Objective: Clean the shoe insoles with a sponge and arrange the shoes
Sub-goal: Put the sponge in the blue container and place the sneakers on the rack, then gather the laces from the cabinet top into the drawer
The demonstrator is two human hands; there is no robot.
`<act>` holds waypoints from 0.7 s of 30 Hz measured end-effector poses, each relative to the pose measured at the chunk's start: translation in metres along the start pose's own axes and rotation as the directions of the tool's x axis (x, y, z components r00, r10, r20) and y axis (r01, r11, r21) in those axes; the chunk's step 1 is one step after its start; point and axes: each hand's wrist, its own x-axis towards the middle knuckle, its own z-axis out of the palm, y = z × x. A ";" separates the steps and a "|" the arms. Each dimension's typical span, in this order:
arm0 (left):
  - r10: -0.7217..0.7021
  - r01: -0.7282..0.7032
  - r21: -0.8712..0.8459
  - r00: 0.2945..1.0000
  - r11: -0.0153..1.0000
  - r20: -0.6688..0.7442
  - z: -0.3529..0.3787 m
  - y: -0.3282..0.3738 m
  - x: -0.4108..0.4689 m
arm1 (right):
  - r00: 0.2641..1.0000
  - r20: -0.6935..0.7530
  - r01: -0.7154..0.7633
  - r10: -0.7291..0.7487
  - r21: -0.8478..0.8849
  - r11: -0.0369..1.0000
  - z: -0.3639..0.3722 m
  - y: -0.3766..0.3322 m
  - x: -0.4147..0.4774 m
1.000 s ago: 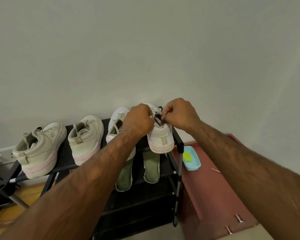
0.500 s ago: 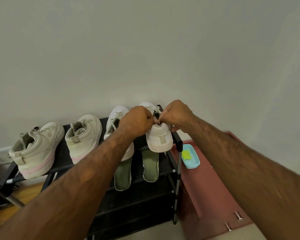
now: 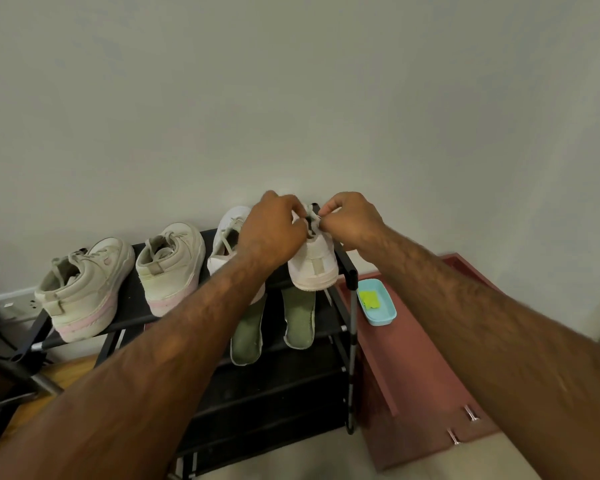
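Wood floor [image 3: 73,372] and a red cabinet [image 3: 413,358] come first, with a black shoe rack [image 3: 134,303] right beside the cabinet. On the rack's lower shelf lie two green insoles [image 3: 246,341], side by side, with their ends poking over the front edge. They look thin, light and bendy, so I think it is best to hold one by its end and keep it flat while rubbing. A small blue tray [image 3: 385,318] sits on the cabinet, and the yellow sponge [image 3: 369,299] lies in it (soft and squishy, easy to squeeze).

Up on the top shelf, just above the insoles, stands the white shoe [image 3: 314,265], heel toward us. It looks light but keeps its shape. Both hands are on its top. The left hand [image 3: 274,230] curls over the opening. The right hand [image 3: 352,220] pinches something there, maybe a lace or the tongue; it is too small to tell. Three more shoes stand to the left, and a plain wall is behind.
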 end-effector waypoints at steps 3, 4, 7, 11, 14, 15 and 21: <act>0.113 -0.112 0.049 0.993 0.992 -0.019 -0.002 0.033 -0.020 | 0.999 0.003 0.049 -0.049 -0.016 0.999 -0.019 0.005 -0.023; 0.128 -0.128 0.044 0.992 0.991 -0.004 -0.002 0.043 -0.026 | 0.998 0.002 0.058 -0.058 -0.027 0.998 -0.026 0.006 -0.031; 0.122 -0.122 -0.013 0.991 0.992 0.057 0.010 0.073 -0.047 | 0.998 -0.012 0.056 -0.056 -0.041 0.998 -0.052 0.024 -0.060; 0.089 -0.076 -0.097 0.986 0.992 0.138 0.042 0.101 -0.084 | 1.000 -0.009 0.001 -0.002 -0.092 0.996 -0.088 0.065 -0.098; 0.047 -0.014 -0.163 0.979 0.986 0.198 0.074 0.120 -0.117 | 0.998 -0.011 -0.057 0.056 -0.101 0.993 -0.110 0.103 -0.127; 0.031 0.014 -0.197 0.974 0.980 0.225 0.087 0.127 -0.129 | 0.997 -0.010 -0.075 0.075 -0.111 0.991 -0.116 0.118 -0.137; 0.008 0.103 -0.277 0.927 0.955 0.375 0.145 0.145 -0.163 | 0.984 0.016 -0.173 0.176 -0.112 0.979 -0.127 0.182 -0.166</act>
